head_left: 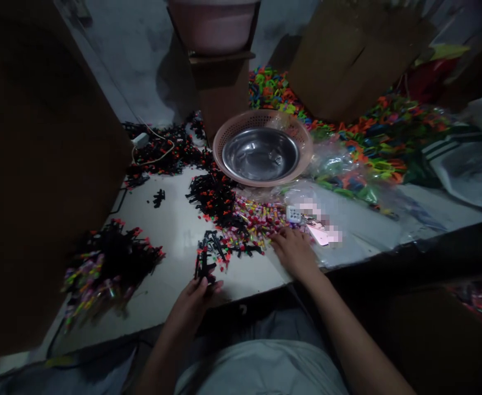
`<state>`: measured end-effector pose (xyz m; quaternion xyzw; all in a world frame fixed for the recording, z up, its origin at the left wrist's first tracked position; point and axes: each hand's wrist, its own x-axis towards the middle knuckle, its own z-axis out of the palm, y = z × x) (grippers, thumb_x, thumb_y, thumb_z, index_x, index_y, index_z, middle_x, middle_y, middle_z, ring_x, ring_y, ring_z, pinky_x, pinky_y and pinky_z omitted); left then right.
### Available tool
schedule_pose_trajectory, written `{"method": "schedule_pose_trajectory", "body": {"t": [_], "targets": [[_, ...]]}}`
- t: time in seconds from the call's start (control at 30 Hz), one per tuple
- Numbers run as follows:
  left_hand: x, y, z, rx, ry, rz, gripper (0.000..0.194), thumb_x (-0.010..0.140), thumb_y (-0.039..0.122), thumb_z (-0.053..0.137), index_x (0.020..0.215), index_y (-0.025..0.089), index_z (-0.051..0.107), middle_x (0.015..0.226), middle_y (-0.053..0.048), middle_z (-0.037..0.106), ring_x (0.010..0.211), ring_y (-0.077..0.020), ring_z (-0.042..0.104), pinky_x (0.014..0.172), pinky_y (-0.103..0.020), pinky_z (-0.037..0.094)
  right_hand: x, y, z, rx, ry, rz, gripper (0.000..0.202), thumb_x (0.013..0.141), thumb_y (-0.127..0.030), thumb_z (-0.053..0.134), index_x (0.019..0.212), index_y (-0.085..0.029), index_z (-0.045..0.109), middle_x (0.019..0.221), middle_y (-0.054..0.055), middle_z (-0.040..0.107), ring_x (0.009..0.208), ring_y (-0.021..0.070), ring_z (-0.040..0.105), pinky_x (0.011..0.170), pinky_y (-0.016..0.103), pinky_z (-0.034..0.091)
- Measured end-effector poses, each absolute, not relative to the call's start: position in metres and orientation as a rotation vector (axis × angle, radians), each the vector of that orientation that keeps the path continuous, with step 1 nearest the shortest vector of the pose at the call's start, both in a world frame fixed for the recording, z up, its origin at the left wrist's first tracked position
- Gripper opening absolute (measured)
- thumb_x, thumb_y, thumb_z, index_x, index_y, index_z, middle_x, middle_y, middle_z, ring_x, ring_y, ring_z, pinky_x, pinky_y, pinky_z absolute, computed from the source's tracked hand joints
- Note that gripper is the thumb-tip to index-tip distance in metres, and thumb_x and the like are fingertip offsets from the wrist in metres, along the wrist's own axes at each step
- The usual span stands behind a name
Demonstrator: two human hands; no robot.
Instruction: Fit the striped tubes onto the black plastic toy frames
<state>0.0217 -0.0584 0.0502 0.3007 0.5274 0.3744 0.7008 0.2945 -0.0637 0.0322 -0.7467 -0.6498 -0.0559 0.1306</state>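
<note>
Holding a black, gun-shaped piece [206, 267] by its near end, the left hand [194, 293] was just above the front edge of the desk [175, 219], its grip narrow, thumb and fingers closed on the plastic. The piece pointed away from the person's body; whether it touched the desk I could not tell. Just beyond it lay a few loose black parts [217, 245] with red and orange bits among them.

The right hand [294, 252] was palm down, its fingertips at the near right edge of a heap of small multicoloured tubes [261, 216] in pink, white, yellow and red. Its fingers were bent, but I could not tell whether its grip held anything.

Behind the tubes and to their left, a larger heap of black parts with orange tips [212, 192] ran back toward the wall [121, 66]. A small black cluster [158, 197] lay alone on the left, and nearer the person a tangled pile of black pieces [119, 252] showed bright, tube-like ends along its near side.

A steel bowl [261, 156] sat inside a pink perforated basin [221, 144] at the back of the heaps. Right of it, clear plastic bags [335, 159] lay near a spread of bright plastic pieces [383, 148] in orange, green and blue, beside a cardboard box [348, 60]. Just beyond the right hand was a small white block with dark spots [293, 214].
</note>
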Motion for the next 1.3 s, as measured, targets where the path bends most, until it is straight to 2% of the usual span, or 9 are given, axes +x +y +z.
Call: {"method": "schedule_pose_trajectory", "body": {"t": [0.2,0.3,0.37,0.43,0.5,0.57,1.0,1.2,1.3], "targets": [[0.023,-0.072,0.05,0.325,1.052,0.902,0.033,0.055,0.026,0.085,0.083,0.015,0.069,0.068,0.001,0.067,0.057,-0.0062,0.06,0.055,-0.014,0.049,0.289,-0.059,0.024,-2.153,-1.963,-0.118,0.019,0.087,-0.033,0.056,0.095,-0.017,0.062,0.092,0.013,0.063,0.09,0.0269,0.056,0.078,0.038,0.036],[0.024,-0.077,0.056,0.347,1.089,0.951,0.039,0.047,0.021,0.088,0.081,0.015,0.069,0.078,-0.001,0.07,0.065,-0.0087,0.064,0.064,-0.017,0.052,0.284,-0.064,0.027,-2.077,-1.799,0.05,0.013,0.087,-0.029,0.054,0.084,-0.017,0.058,0.078,0.009,0.062,0.078,0.0242,0.058,0.071,0.034,0.039],[0.026,-0.081,0.06,0.397,1.119,0.998,0.041,0.043,0.023,0.089,0.078,0.015,0.069,0.077,-0.002,0.071,0.071,-0.0125,0.067,0.071,-0.021,0.053,0.272,-0.073,0.033,-1.869,-1.636,0.267,0.012,0.087,-0.029,0.053,0.09,-0.017,0.056,0.076,0.006,0.062,0.073,0.0214,0.058,0.068,0.032,0.042],[0.028,-0.084,0.062,0.474,1.156,1.026,0.042,0.045,0.028,0.088,0.079,0.014,0.069,0.075,-0.003,0.071,0.072,-0.0153,0.067,0.073,-0.025,0.053,0.252,-0.089,0.042,-1.563,-1.517,0.556,0.018,0.088,-0.031,0.052,0.101,-0.019,0.055,0.082,0.004,0.063,0.076,0.0186,0.06,0.069,0.029,0.046],[0.032,-0.086,0.064,0.57,1.174,1.028,0.041,0.048,0.032,0.086,0.081,0.014,0.069,0.077,-0.005,0.072,0.073,-0.0169,0.067,0.072,-0.027,0.053,0.226,-0.108,0.051,-1.332,-1.504,0.862,0.015,0.09,-0.032,0.05,0.096,-0.021,0.058,0.088,0.003,0.065,0.079,0.016,0.061,0.07,0.026,0.048],[0.035,-0.088,0.067,0.663,1.178,1.0,0.039,0.051,0.032,0.085,0.082,0.013,0.071,0.08,-0.006,0.073,0.074,-0.0181,0.067,0.072,-0.028,0.053,0.203,-0.122,0.058,-1.234,-1.445,0.984,0.014,0.092,-0.031,0.049,0.097,-0.021,0.057,0.089,0.002,0.065,0.082,0.0148,0.062,0.072,0.025,0.049],[0.043,-0.097,0.075,0.706,1.201,1.007,0.037,0.053,0.032,0.083,0.084,0.014,0.071,0.083,-0.007,0.075,0.078,-0.0214,0.068,0.074,-0.03,0.052,0.184,-0.131,0.061,-1.262,-1.507,0.584,0.008,0.09,-0.019,0.045,0.096,-0.022,0.049,0.093,0.006,0.063,0.088,0.0171,0.061,0.077,0.028,0.05],[0.042,-0.1,0.071,0.708,1.261,1.032,0.033,0.057,0.031,0.081,0.082,0.014,0.071,0.081,-0.006,0.074,0.077,-0.0198,0.068,0.074,-0.028,0.051,0.177,-0.13,0.059,-1.292,-1.701,0.551,0.011,0.089,-0.014,0.038,0.092,-0.023,0.044,0.091,0.007,0.06,0.083,0.0176,0.059,0.075,0.03,0.05],[0.042,-0.102,0.066,0.629,1.175,1.017,0.031,0.059,0.029,0.081,0.083,0.013,0.071,0.08,-0.006,0.073,0.075,-0.0191,0.067,0.072,-0.028,0.051,0.179,-0.128,0.057,-1.342,-1.744,0.607,0.006,0.087,-0.019,0.046,0.093,-0.022,0.044,0.089,0.006,0.06,0.081,0.0185,0.059,0.073,0.03,0.05]]}}
